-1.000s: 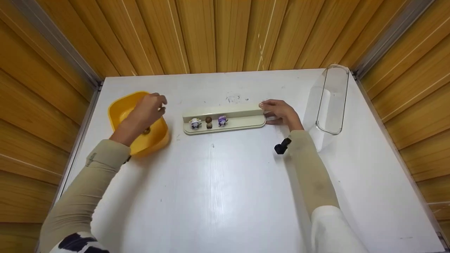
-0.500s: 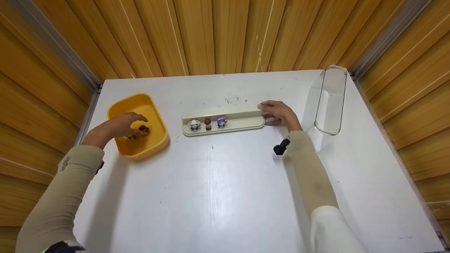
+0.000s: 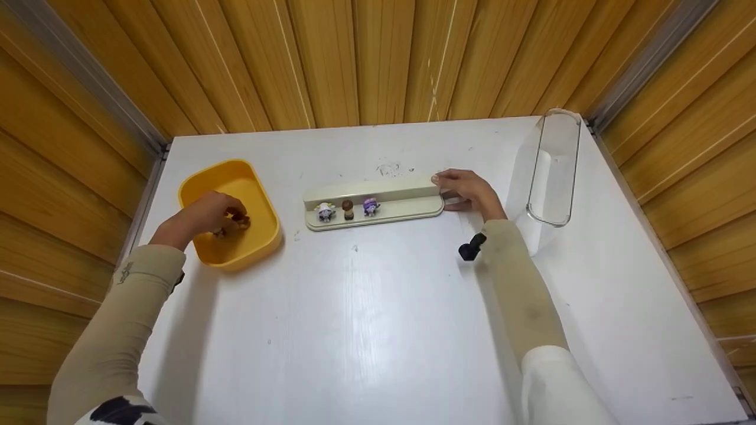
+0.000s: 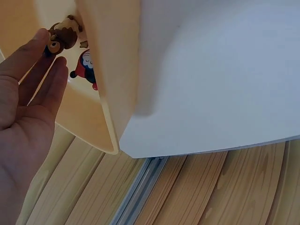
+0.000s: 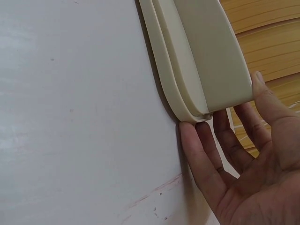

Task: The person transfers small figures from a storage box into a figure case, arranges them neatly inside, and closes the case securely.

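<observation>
In the head view, my left hand (image 3: pixel 208 213) reaches down into the yellow bin (image 3: pixel 269 209) at the left. Thumb and fingertips pinch a brown figurine (image 4: pixel 65 35), seen closely in the left wrist view. Beside it lies a red and dark figurine (image 4: pixel 85 69) with a pale face. My right hand (image 3: pixel 474 190) grips the right end of a cream display shelf (image 3: pixel 407 208), its thumb at the back panel and its fingertips along the base's rounded end. On the shelf's left half stand a white figurine (image 3: pixel 325 212), a brown-haired figurine (image 3: pixel 348 209) and a purple figurine (image 3: pixel 370 206).
A tall transparent container (image 3: pixel 555 171) stands at the back right of the white table (image 3: pixel 366 330), beyond the right forearm. Wood-patterned walls (image 3: pixel 336 65) enclose the table at the back and sides. A small black device (image 3: pixel 471 248) sticks out from the right wrist.
My left hand has lowered into the yellow bin, and its spread fingers have come together on the brown figurine. The right hand stays at the shelf's end.
</observation>
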Demonstrator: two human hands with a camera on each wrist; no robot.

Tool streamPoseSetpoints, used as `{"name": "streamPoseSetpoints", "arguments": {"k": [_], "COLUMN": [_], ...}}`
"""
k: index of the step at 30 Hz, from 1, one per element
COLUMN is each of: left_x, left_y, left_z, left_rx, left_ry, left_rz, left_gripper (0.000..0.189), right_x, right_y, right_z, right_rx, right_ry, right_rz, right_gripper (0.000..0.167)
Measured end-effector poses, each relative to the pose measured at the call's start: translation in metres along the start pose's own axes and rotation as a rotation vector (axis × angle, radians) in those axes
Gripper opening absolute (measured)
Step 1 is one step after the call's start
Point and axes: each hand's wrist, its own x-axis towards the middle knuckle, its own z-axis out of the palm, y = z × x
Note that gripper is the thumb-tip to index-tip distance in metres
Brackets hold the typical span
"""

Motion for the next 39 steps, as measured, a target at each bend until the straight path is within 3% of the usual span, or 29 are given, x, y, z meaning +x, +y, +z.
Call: {"name": "streamPoseSetpoints", "arguments": {"k": [8, 17, 24, 31, 39], "left_x": [0.000, 0.004, 0.003, 0.008, 0.012], "left_y": [-0.001, 0.000, -0.001, 0.001, 0.003], "left_z": [0.010, 0.007, 0.008, 0.006, 0.004], "left_rx": [-0.044, -0.076, -0.120, -0.044, -0.087], "left_ry": [0.047, 0.002, 0.006, 0.032, 0.027], "left_rz": [-0.074, -0.090, -0.100, -0.072, -0.103], "left_gripper": [0.019, 0.018, 0.019, 0.019, 0.021], "right_x": [0.001, 0.001, 0.001, -0.001, -0.001], "right_y": [-0.001, -0.002, -0.003, -0.005, -0.003], "right_z": [0.003, 0.003, 0.004, 0.003, -0.001], "right_rx": [-0.007, -0.006, 0.008, 0.017, 0.020], "right_ry": [-0.009, -0.008, 0.001, -0.006, 0.004], "right_rz": [0.021, 0.028, 0.022, 0.016, 0.027], "right_gripper": [0.056, 0.058, 0.056, 0.062, 0.065]}}
